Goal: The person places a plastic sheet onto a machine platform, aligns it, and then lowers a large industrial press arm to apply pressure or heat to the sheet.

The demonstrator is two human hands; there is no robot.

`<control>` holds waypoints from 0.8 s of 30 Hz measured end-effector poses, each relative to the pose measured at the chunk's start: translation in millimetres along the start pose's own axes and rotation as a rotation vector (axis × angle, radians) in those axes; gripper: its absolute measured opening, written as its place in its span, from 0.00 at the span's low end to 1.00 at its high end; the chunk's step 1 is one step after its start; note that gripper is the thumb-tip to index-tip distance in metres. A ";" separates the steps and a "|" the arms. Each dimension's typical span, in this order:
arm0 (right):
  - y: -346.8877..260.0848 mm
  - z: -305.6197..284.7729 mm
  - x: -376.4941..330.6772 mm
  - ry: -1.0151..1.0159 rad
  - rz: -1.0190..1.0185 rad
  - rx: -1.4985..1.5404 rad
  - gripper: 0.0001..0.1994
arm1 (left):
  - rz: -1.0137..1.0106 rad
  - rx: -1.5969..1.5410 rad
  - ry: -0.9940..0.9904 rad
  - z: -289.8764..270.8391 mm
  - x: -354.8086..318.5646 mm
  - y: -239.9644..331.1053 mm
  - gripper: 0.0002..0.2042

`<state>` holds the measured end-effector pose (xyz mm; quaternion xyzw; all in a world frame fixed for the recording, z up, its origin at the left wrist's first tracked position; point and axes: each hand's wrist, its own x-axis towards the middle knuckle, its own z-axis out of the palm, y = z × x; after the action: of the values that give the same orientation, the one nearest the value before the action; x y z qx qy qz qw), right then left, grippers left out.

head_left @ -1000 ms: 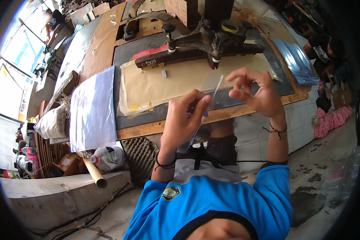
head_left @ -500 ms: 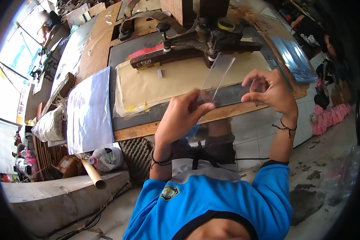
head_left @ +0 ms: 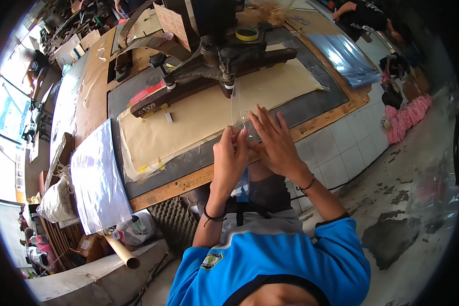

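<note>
Left hand [head_left: 230,159] is pinching a clear plastic sleeve [head_left: 241,115] between closed fingers, right hand [head_left: 273,143] is pressing it with fingers spread, above the bench [head_left: 188,179].

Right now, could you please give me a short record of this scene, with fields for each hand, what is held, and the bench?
Left hand: gripping the clear plastic sleeve from its left side.
Right hand: fingers spread flat against the sleeve.
Clear plastic sleeve: held upright between both hands, above the bench edge.
Workbench: wooden rim, tan paper sheet on top.
Press machine: dark, at the back.
Stack of clear sheets: left.
</note>
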<state>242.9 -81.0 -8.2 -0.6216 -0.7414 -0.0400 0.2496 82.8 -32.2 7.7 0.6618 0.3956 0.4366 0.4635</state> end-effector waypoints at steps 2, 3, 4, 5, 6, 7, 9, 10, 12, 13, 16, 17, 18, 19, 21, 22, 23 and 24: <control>3.4 3.1 -1.7 -0.039 -0.003 -0.014 0.36 | 0.030 0.097 -0.005 -1.2 0.3 -0.5 0.14; 3.9 1.9 -0.7 -0.048 -0.005 -0.015 0.35 | 0.026 0.144 -0.017 -4.5 0.7 3.3 0.13; 4.9 1.6 0.3 -0.057 -0.008 -0.016 0.35 | 0.022 0.191 -0.028 -7.1 1.2 5.1 0.12; 6.7 1.4 0.6 -0.054 -0.029 -0.021 0.35 | 0.020 0.193 -0.026 -7.9 1.3 4.8 0.11; 8.7 1.4 1.2 -0.051 -0.050 -0.026 0.35 | 0.017 0.196 -0.022 -8.6 1.4 4.3 0.11; 10.8 1.2 2.0 -0.049 -0.072 -0.030 0.35 | 0.014 0.200 -0.018 -9.2 1.3 4.1 0.10; 14.8 -1.3 4.7 -0.044 -0.078 -0.020 0.35 | -0.018 0.229 -0.038 -10.2 4.0 5.1 0.09; 17.5 -2.1 6.4 -0.041 -0.083 -0.014 0.34 | -0.034 0.244 -0.047 -11.4 4.8 5.7 0.08; 26.9 -2.5 6.6 -0.028 -0.079 -0.032 0.33 | -0.065 0.126 -0.123 -14.9 2.5 6.0 0.11; 31.7 -2.5 7.5 -0.022 -0.078 -0.041 0.33 | -0.081 0.067 -0.159 -17.4 1.3 6.6 0.13; 42.1 -3.6 7.9 -0.028 -0.004 0.028 0.32 | -0.277 0.059 -0.353 -28.0 1.5 23.1 0.21; 36.2 -5.0 11.2 -0.033 -0.017 -0.056 0.30 | -0.259 0.062 -0.326 -29.7 -0.1 19.1 0.21; 26.8 -5.5 12.0 -0.043 -0.029 -0.050 0.30 | -0.241 0.064 -0.300 -29.6 -2.5 11.3 0.22; 15.0 -5.5 10.4 -0.052 -0.040 -0.043 0.30 | -0.223 0.067 -0.274 -29.7 -4.6 4.7 0.23; 3.6 2.0 2.8 -0.067 -0.039 -0.030 0.29 | -0.133 0.065 -0.223 -27.9 -7.6 -3.9 0.22; 3.6 3.6 3.2 -0.073 -0.037 -0.038 0.29 | -0.088 0.065 -0.197 -28.3 -8.7 -6.6 0.22; 6.7 4.7 3.5 -0.081 -0.034 -0.048 0.29 | -0.072 0.075 -0.201 -28.2 -9.2 -7.4 0.22; 9.6 5.6 3.5 -0.090 -0.031 -0.059 0.29 | -0.057 0.086 -0.205 -27.9 -9.0 -7.6 0.22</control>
<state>249.8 -73.6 -14.1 -0.6181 -0.7600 -0.0377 0.1972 52.8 -31.1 3.8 0.7108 0.3831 0.3360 0.4849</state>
